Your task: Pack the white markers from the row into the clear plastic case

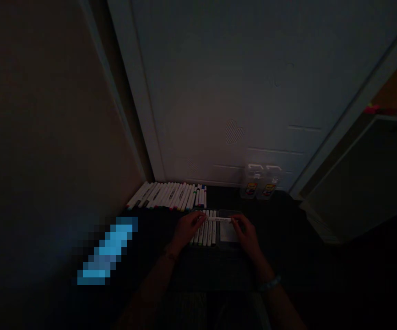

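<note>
A white marker (220, 219) is held level between my two hands, one end in each. My left hand (188, 228) pinches its left end, and my right hand (243, 229) pinches the right end. Below them lies an open clear plastic case (218, 247). Its left half holds several white markers (205, 234) side by side, partly covered by my left hand. A pale flat piece, perhaps paper, shows in the right half (228, 233).
Several more white markers (171, 196) with coloured ends lie in a row at the back left. Two clear plastic containers (253, 185) with bright labels stand against the white panel (201, 137). A glowing, pixelated screen (111, 250) is at the left. The dark table (280, 229) is dimly lit.
</note>
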Demonstrator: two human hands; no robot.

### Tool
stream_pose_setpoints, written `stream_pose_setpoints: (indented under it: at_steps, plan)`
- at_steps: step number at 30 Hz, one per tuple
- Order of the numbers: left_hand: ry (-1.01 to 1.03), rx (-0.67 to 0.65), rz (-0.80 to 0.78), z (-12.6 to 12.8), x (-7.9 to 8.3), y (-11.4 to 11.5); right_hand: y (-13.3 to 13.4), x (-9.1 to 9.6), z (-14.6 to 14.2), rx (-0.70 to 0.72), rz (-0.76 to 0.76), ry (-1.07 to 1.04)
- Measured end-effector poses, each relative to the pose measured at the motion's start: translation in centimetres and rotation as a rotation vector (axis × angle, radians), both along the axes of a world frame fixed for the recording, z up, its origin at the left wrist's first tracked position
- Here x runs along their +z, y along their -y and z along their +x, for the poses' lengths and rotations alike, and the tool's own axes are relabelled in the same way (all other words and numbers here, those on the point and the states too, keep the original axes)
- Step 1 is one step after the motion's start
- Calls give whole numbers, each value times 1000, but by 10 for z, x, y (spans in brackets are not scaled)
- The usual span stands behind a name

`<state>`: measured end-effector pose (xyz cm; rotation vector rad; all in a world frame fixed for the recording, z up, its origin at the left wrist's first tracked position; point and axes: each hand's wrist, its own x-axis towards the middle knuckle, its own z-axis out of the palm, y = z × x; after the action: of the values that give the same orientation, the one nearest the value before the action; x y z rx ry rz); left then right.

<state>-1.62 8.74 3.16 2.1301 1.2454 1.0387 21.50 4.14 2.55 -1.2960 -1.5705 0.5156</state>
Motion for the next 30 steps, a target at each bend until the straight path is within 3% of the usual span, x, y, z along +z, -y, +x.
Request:
stream_pose_setpoints:
  at_steps: [30]
  plan:
    - [-12, 11, -15, 1, 1, 1, 3, 4, -2, -3, 1, -4]
